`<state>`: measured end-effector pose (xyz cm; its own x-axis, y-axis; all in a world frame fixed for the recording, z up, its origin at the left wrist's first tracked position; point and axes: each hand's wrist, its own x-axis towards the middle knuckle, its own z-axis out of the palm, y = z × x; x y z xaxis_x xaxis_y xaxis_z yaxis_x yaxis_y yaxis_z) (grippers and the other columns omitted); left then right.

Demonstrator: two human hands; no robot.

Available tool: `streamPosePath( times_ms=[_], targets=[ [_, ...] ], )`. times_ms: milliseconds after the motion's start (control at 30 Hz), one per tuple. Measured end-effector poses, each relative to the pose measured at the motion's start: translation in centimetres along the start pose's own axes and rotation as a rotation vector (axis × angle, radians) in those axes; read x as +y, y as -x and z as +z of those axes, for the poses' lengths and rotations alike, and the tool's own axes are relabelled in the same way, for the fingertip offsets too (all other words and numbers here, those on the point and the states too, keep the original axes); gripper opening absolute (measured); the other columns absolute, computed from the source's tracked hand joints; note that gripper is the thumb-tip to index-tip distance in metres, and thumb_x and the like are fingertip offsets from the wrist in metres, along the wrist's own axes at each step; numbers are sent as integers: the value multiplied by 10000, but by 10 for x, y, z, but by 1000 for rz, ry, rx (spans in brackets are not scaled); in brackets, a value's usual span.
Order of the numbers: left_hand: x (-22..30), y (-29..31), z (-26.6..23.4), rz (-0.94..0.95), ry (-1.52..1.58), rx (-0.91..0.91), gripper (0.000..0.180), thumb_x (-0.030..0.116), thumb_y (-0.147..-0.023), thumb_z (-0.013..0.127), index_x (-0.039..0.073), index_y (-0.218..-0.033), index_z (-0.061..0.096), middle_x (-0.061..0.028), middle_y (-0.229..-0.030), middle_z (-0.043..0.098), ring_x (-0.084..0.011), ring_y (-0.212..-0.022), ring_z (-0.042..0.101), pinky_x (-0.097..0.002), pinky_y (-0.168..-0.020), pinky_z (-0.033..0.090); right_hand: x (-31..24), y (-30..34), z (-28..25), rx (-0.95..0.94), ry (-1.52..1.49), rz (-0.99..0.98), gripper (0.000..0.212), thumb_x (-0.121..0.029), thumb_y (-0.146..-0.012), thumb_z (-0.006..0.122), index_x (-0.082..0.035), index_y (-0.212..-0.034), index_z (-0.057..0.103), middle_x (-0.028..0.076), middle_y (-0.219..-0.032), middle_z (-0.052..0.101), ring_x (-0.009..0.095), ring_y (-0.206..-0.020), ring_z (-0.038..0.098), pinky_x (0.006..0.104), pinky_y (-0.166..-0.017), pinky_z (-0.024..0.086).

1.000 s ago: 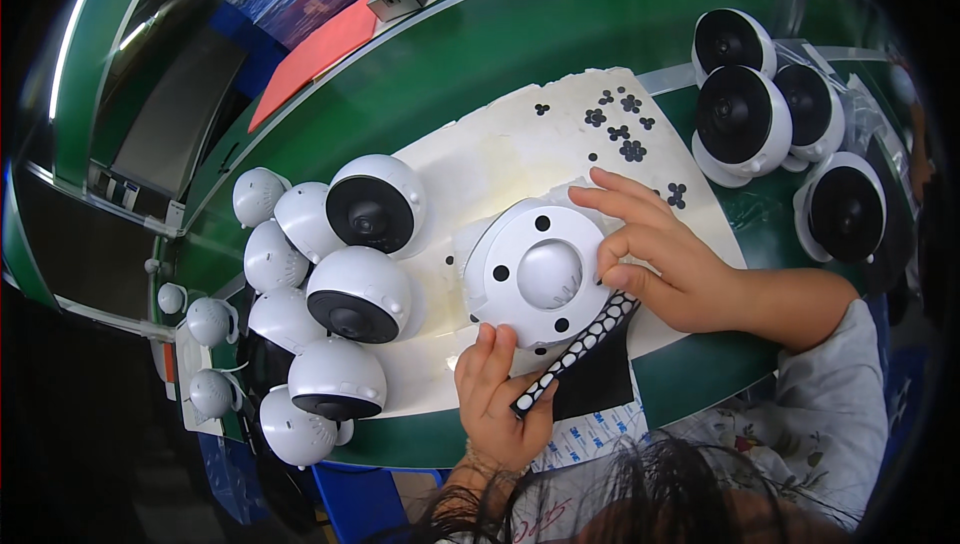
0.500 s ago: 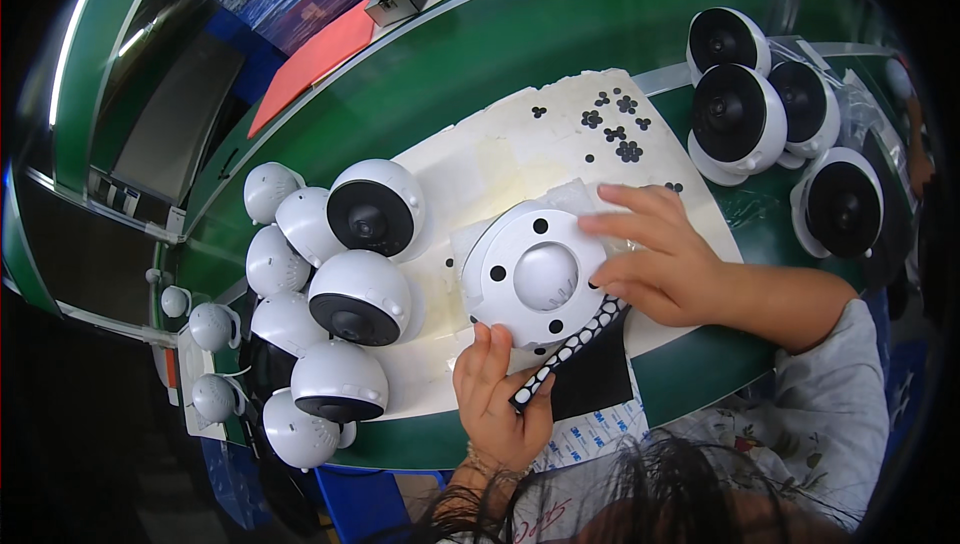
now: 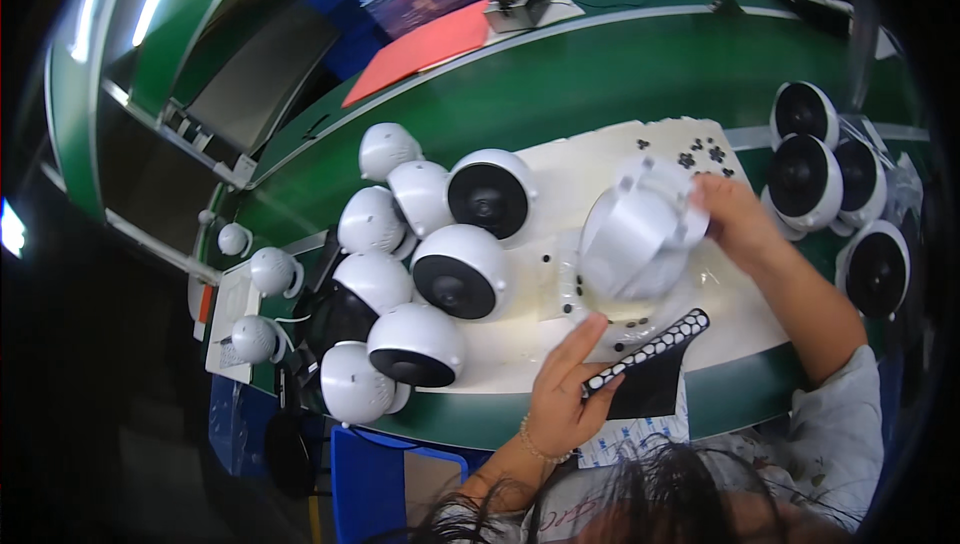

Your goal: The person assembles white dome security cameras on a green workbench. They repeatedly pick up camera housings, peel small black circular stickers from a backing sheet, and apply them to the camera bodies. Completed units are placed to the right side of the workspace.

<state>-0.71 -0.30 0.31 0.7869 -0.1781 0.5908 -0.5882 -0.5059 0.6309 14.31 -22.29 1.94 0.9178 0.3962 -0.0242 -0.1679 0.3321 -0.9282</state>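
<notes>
White camera (image 3: 635,244) right of centre in the frame, kinda blurred so no telling its long axis, just left of the right hand (image 3: 740,219), fingers clamped on its upper right edge, thumb not visible. Right forearm (image 3: 810,299) slanting up and left from the lower right, so definitely the nearer hand. Left hand (image 3: 567,399) at lower centre, apart from the camera, forefinger stretched up toward it, thumb and fingers pinching a spotted strip (image 3: 650,349) by the low end.
</notes>
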Motion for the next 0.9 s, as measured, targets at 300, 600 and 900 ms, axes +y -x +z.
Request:
streamPosePath(
  times_ms=[300,600,900],
  targets=[
    [-1,12,-27,-82,172,22,216,-60,-728,590,-35,-927,509,-183,-1035,568,-247,-884,593,-295,-766,474,17,-140,-75,431,1910,-762,231,-240,-817,511,-31,-853,603,88,-824,602,249,-739,582,327,-694,467],
    [-27,38,-50,-139,205,4,245,-39,-704,606,-23,-941,545,-176,-1023,572,-267,-905,588,-316,-780,470,-4,-214,59,42,1902,-292,294,-303,-761,565,-92,-963,595,124,-928,594,298,-889,564,407,-751,458],
    [-39,53,-53,-186,477,-112,434,5,-600,617,-6,-1025,534,-172,-1105,528,-318,-983,528,-373,-831,424,15,-298,214,-750,1961,-1171,819,-249,-506,788,-186,-1230,410,34,-1263,402,212,-1198,348,362,-909,342]
  ],
)
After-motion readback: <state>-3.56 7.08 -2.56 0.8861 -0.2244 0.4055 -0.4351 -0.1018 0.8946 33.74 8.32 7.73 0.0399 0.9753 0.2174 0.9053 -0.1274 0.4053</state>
